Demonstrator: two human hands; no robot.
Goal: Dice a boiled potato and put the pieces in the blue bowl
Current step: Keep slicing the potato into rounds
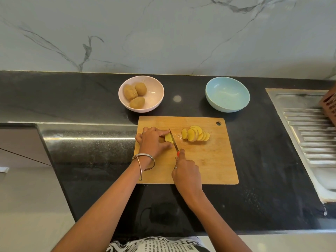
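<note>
Where slices [196,133] lie, pink bowl [156,102] beyond

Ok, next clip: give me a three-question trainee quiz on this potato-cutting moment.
1. True or false: the blue bowl already holds potato pieces.
2. How many whole potatoes sit in the pink bowl?
3. Which hand holds the knife: A left, B right?

Key: 1 false, it is empty; the slices lie on the board. 2 three. 3 B; the left steadies the potato piece.
</note>
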